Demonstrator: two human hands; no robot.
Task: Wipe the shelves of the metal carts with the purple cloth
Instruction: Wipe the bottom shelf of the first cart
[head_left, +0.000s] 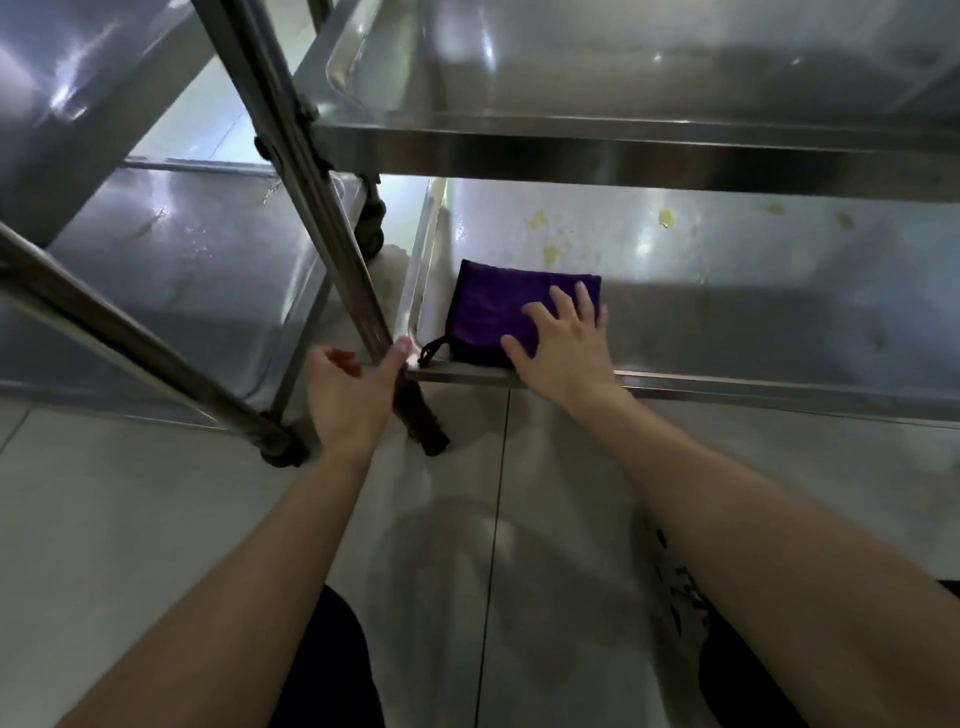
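A folded purple cloth (491, 312) with a black loop lies flat in the near left corner of the right cart's lower shelf (727, 312). My right hand (563, 343) presses on the cloth with fingers spread. My left hand (348, 395) is beside the cart's corner post (332, 234), thumb touching the shelf corner, fingers curled loosely and holding nothing. Yellowish stains (666, 217) dot the shelf further back. An upper shelf (623, 150) overhangs it.
A second metal cart (171, 260) stands on the left, its lower shelf wet with droplets, its tubes (130, 353) crossing in front. Caster wheels (374, 223) sit between the carts. Pale tiled floor (156, 519) lies below, my dark-clothed knees at the bottom edge.
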